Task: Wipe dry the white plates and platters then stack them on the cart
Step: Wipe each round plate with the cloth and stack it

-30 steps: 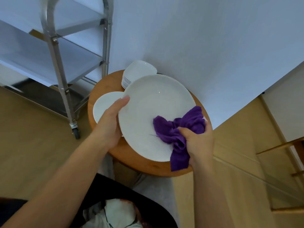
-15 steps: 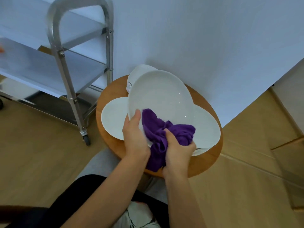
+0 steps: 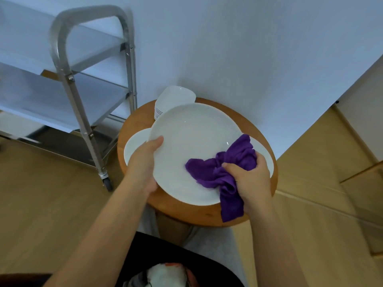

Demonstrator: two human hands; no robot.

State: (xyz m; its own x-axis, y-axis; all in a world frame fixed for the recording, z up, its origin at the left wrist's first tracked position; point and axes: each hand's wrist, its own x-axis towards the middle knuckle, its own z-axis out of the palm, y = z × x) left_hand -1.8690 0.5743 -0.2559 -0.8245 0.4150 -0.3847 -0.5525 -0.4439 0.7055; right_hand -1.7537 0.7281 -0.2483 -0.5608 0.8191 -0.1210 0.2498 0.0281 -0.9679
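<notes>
A large white plate point(image 3: 192, 141) is held above the round wooden table point(image 3: 209, 214). My left hand point(image 3: 145, 162) grips its left rim, thumb on top. My right hand point(image 3: 250, 179) clutches a purple cloth point(image 3: 219, 172) pressed onto the plate's lower right part. Under it on the table lie a white plate point(image 3: 134, 146) at the left, a stack of white plates point(image 3: 267, 158) at the right, mostly hidden, and a stack of small white dishes point(image 3: 174, 100) at the back.
A steel cart point(image 3: 87, 104) with shelves and a caster stands left of the table, close to the white wall point(image 3: 228, 48). Wooden floor surrounds the table. My lap is at the bottom of the view.
The plate went from tilted upright back to nearly flat. My right hand swept the cloth from the plate's lower left edge toward its right side. My left hand shifted up the left rim.
</notes>
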